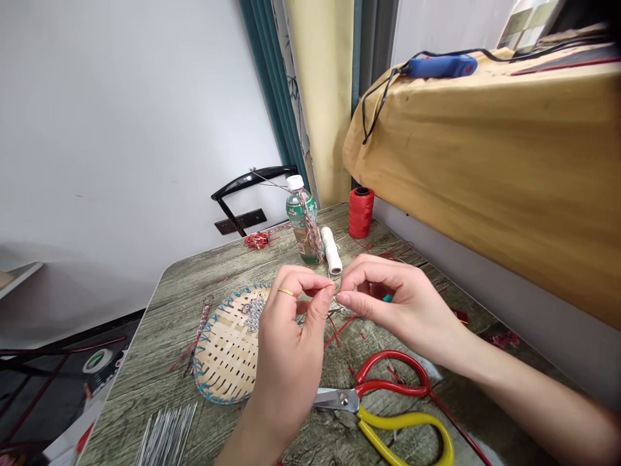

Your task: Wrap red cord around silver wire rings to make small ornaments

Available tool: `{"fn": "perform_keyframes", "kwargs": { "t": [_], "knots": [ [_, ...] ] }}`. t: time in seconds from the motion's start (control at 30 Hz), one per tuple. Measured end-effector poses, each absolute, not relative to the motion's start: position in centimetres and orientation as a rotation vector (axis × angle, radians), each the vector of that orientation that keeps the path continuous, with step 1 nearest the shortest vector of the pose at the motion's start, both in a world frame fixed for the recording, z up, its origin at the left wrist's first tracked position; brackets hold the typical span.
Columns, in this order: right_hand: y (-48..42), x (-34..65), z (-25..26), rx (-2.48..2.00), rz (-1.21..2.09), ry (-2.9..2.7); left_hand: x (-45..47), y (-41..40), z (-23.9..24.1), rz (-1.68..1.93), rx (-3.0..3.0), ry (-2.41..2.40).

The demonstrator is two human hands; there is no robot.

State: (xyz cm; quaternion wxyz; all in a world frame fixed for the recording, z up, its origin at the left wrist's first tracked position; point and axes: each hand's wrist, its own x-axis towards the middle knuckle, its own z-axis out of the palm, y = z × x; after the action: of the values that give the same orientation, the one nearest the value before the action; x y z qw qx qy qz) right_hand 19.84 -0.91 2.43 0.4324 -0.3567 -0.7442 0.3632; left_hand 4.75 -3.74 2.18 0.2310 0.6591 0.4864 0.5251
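My left hand [295,323] and my right hand [395,298] meet above the table, fingertips almost touching. Each is closed in a pinch of thumb and forefinger on a thin pale thread [336,299], of which only a little shows. A ring is on a left finger. Under the left hand, partly hidden, lies a woven bamboo tray [226,362] with blue stitching round its rim and a cluster of clear beads [253,313] on it. Scissors [347,398] with one red and one yellow handle lie below the hands. Short red cord pieces [342,331] are scattered under the fingers.
Behind the hands stand a bottle [303,223] with braided cord hanging on it, a white thread spool [331,251] and a red thread spool [361,213]. Metal rods [167,437] lie front left. A yellow-covered surface [485,142] rises at right; a black chair [255,181] stands behind.
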Motion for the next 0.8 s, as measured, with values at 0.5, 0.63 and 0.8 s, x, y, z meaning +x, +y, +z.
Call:
{"fn": "perform_keyframes", "kwargs": {
  "t": [0.5,0.63,0.8],
  "knots": [
    [-0.9,19.7,1.9,-0.895,0.751,-1.859,4.9,-3.4,1.8,1.309,1.309,1.213],
    [-0.4,20.1,1.8,-0.884,0.763,-1.847,4.8,-3.6,2.2,1.225,1.248,1.128],
    [-0.5,20.1,1.1,-0.838,0.519,-1.81,4.8,-3.5,2.5,1.187,0.946,0.976]
  ]
}}
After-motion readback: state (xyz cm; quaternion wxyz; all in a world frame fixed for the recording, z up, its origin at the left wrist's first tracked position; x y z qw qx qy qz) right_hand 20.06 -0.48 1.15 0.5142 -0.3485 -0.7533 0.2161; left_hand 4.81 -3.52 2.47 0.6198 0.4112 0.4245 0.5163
